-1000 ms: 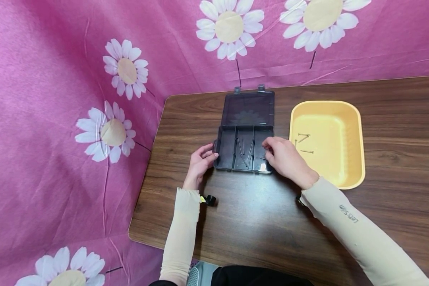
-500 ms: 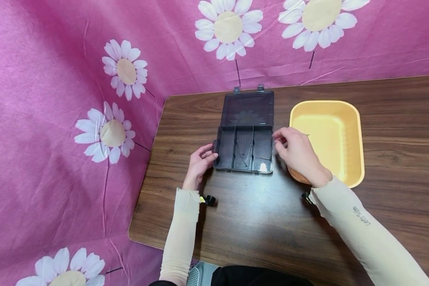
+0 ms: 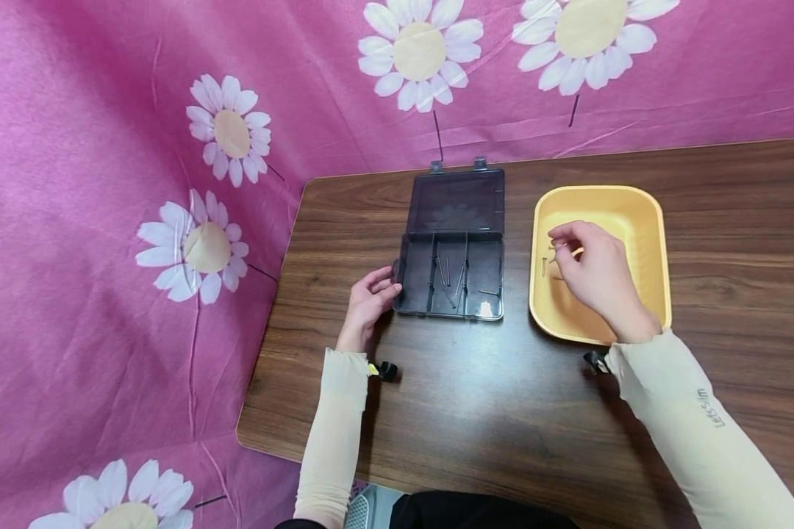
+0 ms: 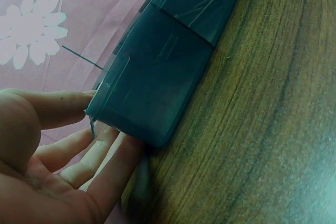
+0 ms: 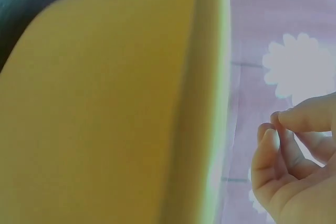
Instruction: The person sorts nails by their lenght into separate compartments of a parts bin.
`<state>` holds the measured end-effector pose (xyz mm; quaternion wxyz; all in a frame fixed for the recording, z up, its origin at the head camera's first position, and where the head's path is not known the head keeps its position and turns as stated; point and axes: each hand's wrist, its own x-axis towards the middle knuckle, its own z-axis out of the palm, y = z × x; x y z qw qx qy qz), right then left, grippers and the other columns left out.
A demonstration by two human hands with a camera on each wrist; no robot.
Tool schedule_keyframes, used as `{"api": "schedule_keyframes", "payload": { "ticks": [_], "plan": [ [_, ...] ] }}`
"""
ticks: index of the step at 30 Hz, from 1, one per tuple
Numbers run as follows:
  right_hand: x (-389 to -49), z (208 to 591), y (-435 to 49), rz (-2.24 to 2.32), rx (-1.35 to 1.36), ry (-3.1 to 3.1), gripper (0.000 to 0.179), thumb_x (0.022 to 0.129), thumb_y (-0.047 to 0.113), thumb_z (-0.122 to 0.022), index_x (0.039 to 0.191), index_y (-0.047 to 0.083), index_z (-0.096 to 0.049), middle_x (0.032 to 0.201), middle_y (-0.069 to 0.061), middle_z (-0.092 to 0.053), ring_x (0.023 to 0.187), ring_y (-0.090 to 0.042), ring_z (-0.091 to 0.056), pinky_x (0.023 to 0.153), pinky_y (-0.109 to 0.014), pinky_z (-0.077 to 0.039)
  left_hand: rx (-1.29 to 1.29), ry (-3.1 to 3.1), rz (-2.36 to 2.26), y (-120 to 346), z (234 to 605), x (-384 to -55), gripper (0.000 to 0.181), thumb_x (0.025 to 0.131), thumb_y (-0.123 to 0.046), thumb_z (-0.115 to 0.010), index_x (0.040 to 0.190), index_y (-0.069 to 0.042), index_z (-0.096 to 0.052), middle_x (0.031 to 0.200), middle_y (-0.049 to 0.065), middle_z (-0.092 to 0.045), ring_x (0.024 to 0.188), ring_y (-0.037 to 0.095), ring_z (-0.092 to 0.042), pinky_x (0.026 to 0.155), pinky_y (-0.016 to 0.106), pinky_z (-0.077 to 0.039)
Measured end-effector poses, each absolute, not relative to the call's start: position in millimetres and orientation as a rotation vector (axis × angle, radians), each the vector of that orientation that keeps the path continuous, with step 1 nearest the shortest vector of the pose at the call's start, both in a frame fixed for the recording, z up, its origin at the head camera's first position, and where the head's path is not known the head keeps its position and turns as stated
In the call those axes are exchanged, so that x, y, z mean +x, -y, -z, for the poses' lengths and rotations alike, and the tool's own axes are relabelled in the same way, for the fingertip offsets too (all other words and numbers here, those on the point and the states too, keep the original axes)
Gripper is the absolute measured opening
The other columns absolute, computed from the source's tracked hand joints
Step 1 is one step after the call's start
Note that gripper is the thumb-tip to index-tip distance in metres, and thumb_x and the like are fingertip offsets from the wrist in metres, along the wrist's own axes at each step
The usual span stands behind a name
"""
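Note:
A dark, see-through compartment box [image 3: 448, 276] lies open on the table, its lid [image 3: 456, 200] folded back. Several thin nails [image 3: 459, 279] lie in the middle section, and a single nail [image 3: 489, 293] in the right one. My left hand [image 3: 368, 301] is at the box's left end, its fingertips touching the side wall, as the left wrist view shows too. Over the yellow basin [image 3: 658, 294] is my right hand [image 3: 595, 268], its fingers bent and nothing visible between the fingertips [image 5: 270, 135]. Near them in the basin are a few nails [image 3: 544, 266], partly covered by the hand.
The wooden table [image 3: 463, 411] backs onto a pink flowered cloth [image 3: 317, 95]. Bare tabletop runs between the box and the basin. The basin has raised walls all round. Black wrist devices hang by both sleeves.
My right hand has moved right, from the box's right section to over the yellow basin. A nail now lies uncovered in that section. The left hand stays at the box.

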<state>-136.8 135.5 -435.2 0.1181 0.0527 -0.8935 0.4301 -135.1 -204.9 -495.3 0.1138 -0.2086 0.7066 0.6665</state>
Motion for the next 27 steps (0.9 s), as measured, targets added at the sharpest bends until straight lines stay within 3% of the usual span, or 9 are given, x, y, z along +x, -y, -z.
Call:
{"api": "schedule_keyframes", "payload": {
  "ticks": [4,16,23,27],
  "plan": [
    [-137.0,436.8,-147.0,-1.273,0.087,2.609,0.021,0.082,0.002,-0.047,0.095,0.002,-0.063,0.083,-0.009,-0.062,0.070,0.012,-0.042,0.062,-0.006,-0.034,-0.609,-2.069,-1.962,205.0,494.9,-134.8,0.042,0.077,-0.002,-0.066,0.117,-0.014,-0.057,0.111,0.014,-0.061,0.073,0.006,-0.060,0.062,0.024,-0.048],
    [-136.5,443.6,-165.4,-1.265,0.035,2.639,0.020,0.082,0.003,-0.047,0.095,0.000,-0.063,0.081,-0.010,-0.060,0.068,0.008,-0.042,0.062,-0.007,-0.033,-0.612,-2.066,-1.959,205.4,495.2,-134.7,0.042,0.077,-0.002,-0.066,0.117,-0.013,-0.057,0.112,0.016,-0.061,0.073,0.006,-0.060,0.061,0.024,-0.048],
    [-135.0,455.3,-170.5,-1.191,0.164,2.904,0.024,0.078,0.005,-0.051,0.099,-0.002,-0.061,0.090,-0.021,-0.059,0.079,-0.027,-0.054,0.067,-0.033,-0.037,-0.620,-2.073,-1.950,205.4,496.0,-135.5,0.042,0.077,-0.003,-0.067,0.117,-0.013,-0.057,0.111,0.017,-0.061,0.073,0.006,-0.060,0.061,0.025,-0.048],
    [-133.5,463.4,-170.6,-1.207,0.210,2.975,0.025,0.076,0.003,-0.052,0.098,-0.003,-0.061,0.090,-0.023,-0.058,0.083,-0.033,-0.052,0.071,-0.040,-0.036,-0.616,-2.080,-1.946,204.3,496.2,-136.2,0.042,0.077,-0.004,-0.067,0.116,-0.014,-0.058,0.110,0.016,-0.062,0.073,0.006,-0.060,0.061,0.025,-0.048]
  ]
}}
